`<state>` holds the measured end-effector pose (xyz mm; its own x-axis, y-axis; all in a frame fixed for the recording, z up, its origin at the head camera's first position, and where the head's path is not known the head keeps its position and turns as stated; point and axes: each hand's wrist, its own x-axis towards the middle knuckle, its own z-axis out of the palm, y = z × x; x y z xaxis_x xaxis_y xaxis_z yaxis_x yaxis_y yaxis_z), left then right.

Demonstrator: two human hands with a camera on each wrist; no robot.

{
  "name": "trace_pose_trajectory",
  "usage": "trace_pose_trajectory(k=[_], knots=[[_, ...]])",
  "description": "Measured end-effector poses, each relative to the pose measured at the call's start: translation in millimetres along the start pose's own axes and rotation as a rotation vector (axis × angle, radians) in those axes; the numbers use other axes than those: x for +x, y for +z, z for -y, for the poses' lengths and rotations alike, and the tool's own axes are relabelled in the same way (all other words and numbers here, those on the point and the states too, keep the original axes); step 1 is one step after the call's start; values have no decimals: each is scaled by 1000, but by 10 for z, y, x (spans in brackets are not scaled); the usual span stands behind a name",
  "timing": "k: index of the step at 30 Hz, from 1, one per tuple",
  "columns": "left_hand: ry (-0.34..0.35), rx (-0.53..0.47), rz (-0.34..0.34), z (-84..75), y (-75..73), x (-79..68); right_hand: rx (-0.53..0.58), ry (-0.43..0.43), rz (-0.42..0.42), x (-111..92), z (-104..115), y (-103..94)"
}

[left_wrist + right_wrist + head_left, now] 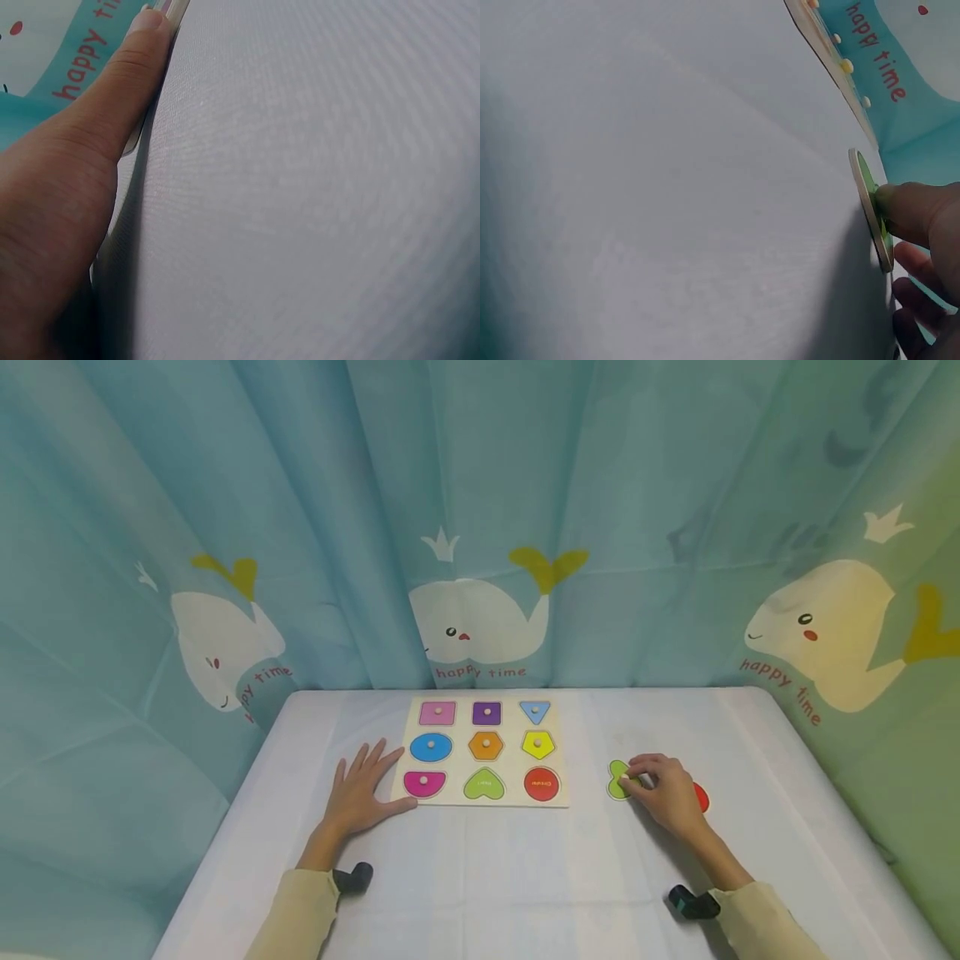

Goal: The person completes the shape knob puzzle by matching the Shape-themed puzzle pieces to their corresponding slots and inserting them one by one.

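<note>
My right hand point(666, 793) pinches the small knob of a green heart-shaped puzzle piece point(617, 777) right of the board. In the right wrist view the thumb presses at the knob, and the piece point(868, 196) stands edge-on close over the cloth. A red piece point(702, 797) lies partly hidden beneath that hand. My left hand point(362, 797) rests with fingers spread at the near left corner of the wooden shape puzzle board point(453, 797). Its thumb point(124, 82) lies along the board's near edge. A green heart spot point(484, 785) and a red circle spot point(542, 784) on the board show lettering without knobs.
Several knobbed pieces sit in the board, among them a blue oval point(431, 747), an orange hexagon point(486, 745) and a magenta half-circle point(424, 784). A white cloth point(480, 877) covers the table. Behind it hangs a blue curtain point(622, 527) with whales.
</note>
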<state>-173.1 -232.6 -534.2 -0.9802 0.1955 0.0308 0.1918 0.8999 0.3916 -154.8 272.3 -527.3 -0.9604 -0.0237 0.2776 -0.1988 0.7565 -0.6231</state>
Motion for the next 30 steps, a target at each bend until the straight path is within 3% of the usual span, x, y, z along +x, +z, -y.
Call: trace_pose_trajectory(k=[4, 14, 24, 30], knots=[[-2, 1, 3, -9, -5, -6, 6, -3, 4, 23, 10, -3], [3, 5, -2, 3, -2, -5, 89, -108, -62, 138, 104, 57], [7, -1, -9, -14, -8, -20, 156, -52, -5, 277, 334, 189], [5, 6, -6, -24, -16, -15, 187, -70, 15, 400, 521, 278]])
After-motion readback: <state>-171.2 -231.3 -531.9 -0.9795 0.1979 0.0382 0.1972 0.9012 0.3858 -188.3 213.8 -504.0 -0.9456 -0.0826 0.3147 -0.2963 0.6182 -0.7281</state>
